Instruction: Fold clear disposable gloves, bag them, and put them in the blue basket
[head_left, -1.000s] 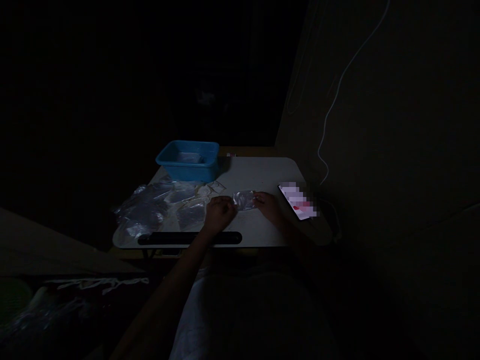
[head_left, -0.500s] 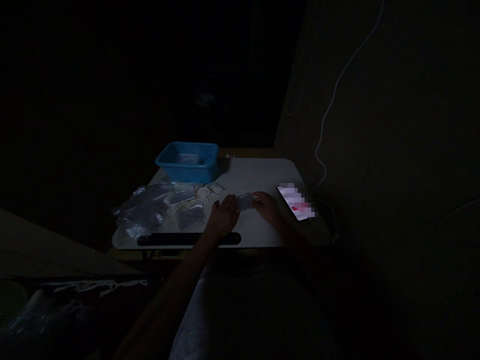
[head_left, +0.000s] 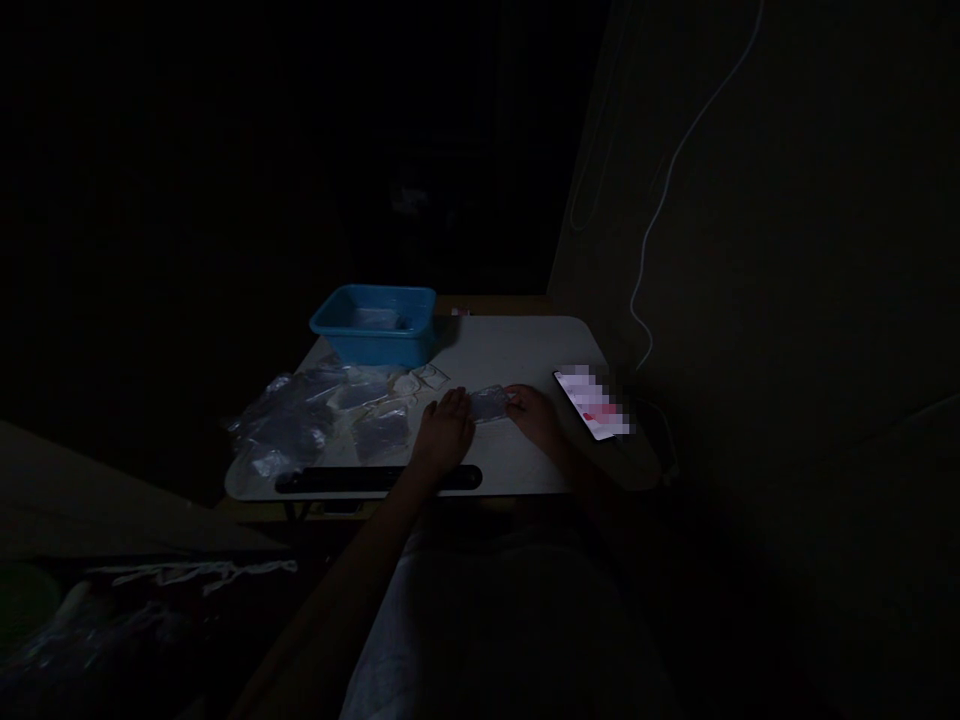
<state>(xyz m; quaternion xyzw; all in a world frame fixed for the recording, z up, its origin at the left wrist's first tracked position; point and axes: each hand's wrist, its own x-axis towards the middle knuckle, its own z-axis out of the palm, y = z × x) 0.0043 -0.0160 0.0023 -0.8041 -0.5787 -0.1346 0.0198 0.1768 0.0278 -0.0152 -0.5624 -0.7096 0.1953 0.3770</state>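
Observation:
A small clear plastic packet (head_left: 489, 404) lies on the white table between my hands. My left hand (head_left: 445, 430) rests by its left edge with the fingers stretched out, palm down. At the packet's right edge my right hand (head_left: 529, 412) is closed, its thumb and fingers pinching the plastic. Left of my left hand lie another flat clear packet (head_left: 380, 434) and a crumpled heap of clear plastic bags (head_left: 289, 425). Small pale pieces (head_left: 420, 380), too dim to name, lie behind them.
A blue plastic basin (head_left: 382, 349) stands at the table's back left with something pale inside. A lit phone (head_left: 589, 405) lies on the right. A black ledge strip (head_left: 337, 480) runs along the table's front edge. A white cable (head_left: 664, 190) hangs at the right wall. The room is very dark.
My left hand has shifted slightly left, and a little more of the packet's left side shows. My right hand keeps its hold at nearly the same spot.

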